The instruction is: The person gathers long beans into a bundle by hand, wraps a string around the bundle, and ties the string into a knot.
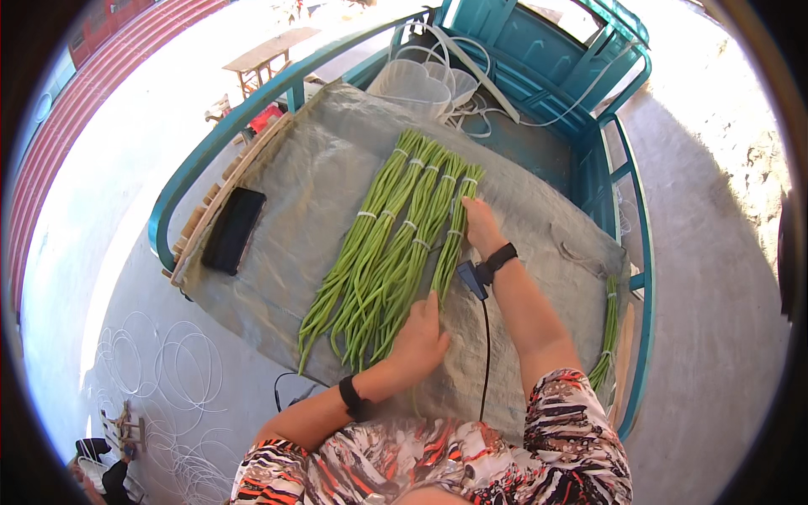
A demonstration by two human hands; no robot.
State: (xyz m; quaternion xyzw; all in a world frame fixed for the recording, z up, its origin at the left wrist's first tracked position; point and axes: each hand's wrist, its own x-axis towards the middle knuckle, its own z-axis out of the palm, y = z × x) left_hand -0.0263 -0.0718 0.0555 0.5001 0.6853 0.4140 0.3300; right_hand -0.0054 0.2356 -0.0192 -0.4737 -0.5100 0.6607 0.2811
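Several bundles of long green beans (pixel 391 233) lie side by side on a grey woven tarp (pixel 297 170), each tied with white bands. My right hand (pixel 483 224) rests at the upper right edge of the rightmost bundle (pixel 451 246), its fingers against the beans. At that bundle's lower end is my left hand (pixel 421 338), with fingertips touching or holding the bean ends; the grip is partly hidden. Both wrists wear black straps, and a dark device (pixel 472 281) with a cable hangs by the right one. Another banded bean bundle (pixel 609 334) lies at the tarp's right edge.
A black smartphone (pixel 233 230) lies at the tarp's left. Teal metal rails (pixel 641 252) surround the cart bed. Clear plastic baskets (pixel 413 85) and white strapping stand behind the tarp. Loose wire coils (pixel 189 366) lie on the ground; a person (pixel 107 470) is at the lower left.
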